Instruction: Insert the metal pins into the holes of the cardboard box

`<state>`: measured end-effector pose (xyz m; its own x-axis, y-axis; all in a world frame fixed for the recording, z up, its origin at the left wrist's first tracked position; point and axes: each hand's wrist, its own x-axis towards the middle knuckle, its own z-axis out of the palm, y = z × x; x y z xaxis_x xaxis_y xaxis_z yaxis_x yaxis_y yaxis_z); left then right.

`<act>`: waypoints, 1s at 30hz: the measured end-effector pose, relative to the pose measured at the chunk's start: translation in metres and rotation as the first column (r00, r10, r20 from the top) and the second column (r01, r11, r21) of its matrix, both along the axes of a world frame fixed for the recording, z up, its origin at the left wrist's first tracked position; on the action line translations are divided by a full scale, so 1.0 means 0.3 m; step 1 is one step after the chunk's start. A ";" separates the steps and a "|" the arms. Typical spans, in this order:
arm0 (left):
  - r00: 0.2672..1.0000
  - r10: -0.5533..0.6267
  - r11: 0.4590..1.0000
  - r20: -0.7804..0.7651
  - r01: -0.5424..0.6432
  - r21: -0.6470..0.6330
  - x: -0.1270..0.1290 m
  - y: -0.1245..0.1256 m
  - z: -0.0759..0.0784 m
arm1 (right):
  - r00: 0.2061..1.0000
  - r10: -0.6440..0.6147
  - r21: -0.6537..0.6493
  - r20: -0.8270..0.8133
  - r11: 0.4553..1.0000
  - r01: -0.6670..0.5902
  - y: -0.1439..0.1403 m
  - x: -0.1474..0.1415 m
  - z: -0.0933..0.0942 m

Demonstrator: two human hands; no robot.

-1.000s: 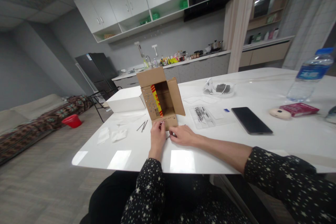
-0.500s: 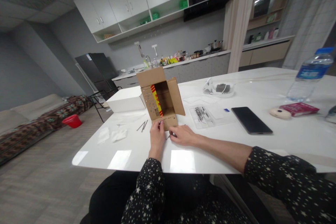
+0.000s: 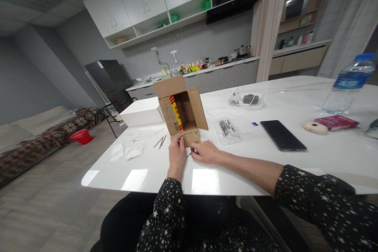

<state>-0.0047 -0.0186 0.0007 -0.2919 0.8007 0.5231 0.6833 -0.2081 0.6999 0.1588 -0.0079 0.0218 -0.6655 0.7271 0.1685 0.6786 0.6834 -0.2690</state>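
An open cardboard box (image 3: 180,109) with rows of small holes and a red and yellow strip stands on the white table (image 3: 325,153). My left hand (image 3: 176,151) rests against the box's front flap, fingertips pinching something small at its holes. My right hand (image 3: 204,151) lies on the table just right of it, fingers curled around a small metal piece. A few thin metal nails (image 3: 160,141) lie loose on the table to the left of the box.
A clear plastic tray of small parts (image 3: 228,130), a black phone (image 3: 282,135), a water bottle (image 3: 348,82), a red packet (image 3: 336,122), a white box (image 3: 141,112) and crumpled tissues (image 3: 127,152) share the table. Kitchen counter behind.
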 end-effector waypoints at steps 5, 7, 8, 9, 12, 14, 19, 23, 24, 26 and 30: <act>1.000 0.029 1.000 0.009 -0.029 0.005 0.003 -0.007 0.009 | 1.000 -0.003 -0.001 0.002 1.000 0.003 -0.004 0.000 0.006; 0.999 0.039 0.999 0.012 -0.039 0.008 0.005 -0.010 0.012 | 1.000 -0.001 0.002 0.000 1.000 0.001 -0.004 -0.001 0.006; 0.999 0.043 0.999 0.014 -0.043 0.009 0.005 -0.010 0.013 | 1.000 -0.002 0.001 -0.001 1.000 0.002 -0.004 -0.001 0.006; 0.999 0.046 0.999 0.017 -0.046 0.012 0.005 -0.011 0.013 | 1.000 -0.002 0.000 -0.002 1.000 0.002 -0.004 -0.001 0.005; 0.999 0.045 0.999 0.022 -0.046 0.030 0.001 -0.010 0.010 | 1.000 -0.001 -0.002 -0.011 1.000 0.001 -0.005 0.000 0.006; 0.999 0.039 0.998 0.026 -0.040 0.050 -0.003 -0.008 0.005 | 1.000 0.000 -0.001 -0.011 1.000 0.000 -0.006 0.000 0.008; 0.999 0.033 0.996 0.039 -0.036 0.076 -0.009 -0.003 -0.005 | 1.000 -0.002 -0.005 -0.006 1.000 0.002 -0.007 0.000 0.012; 0.998 0.049 0.997 0.045 -0.052 0.063 -0.012 0.001 -0.009 | 1.000 0.002 -0.004 -0.017 1.000 -0.002 -0.003 0.000 0.007; 0.998 0.053 0.997 0.046 -0.055 0.059 -0.013 0.002 -0.009 | 1.000 0.004 -0.003 -0.019 1.000 -0.004 -0.001 -0.001 0.004; 0.997 0.066 0.996 0.039 -0.068 0.052 -0.013 0.002 -0.008 | 1.000 0.003 -0.005 -0.017 1.000 -0.003 0.002 -0.001 -0.001; 0.996 0.086 0.995 0.013 -0.087 0.047 -0.009 -0.003 0.001 | 1.000 -0.001 -0.010 -0.007 1.000 0.001 0.002 -0.001 -0.004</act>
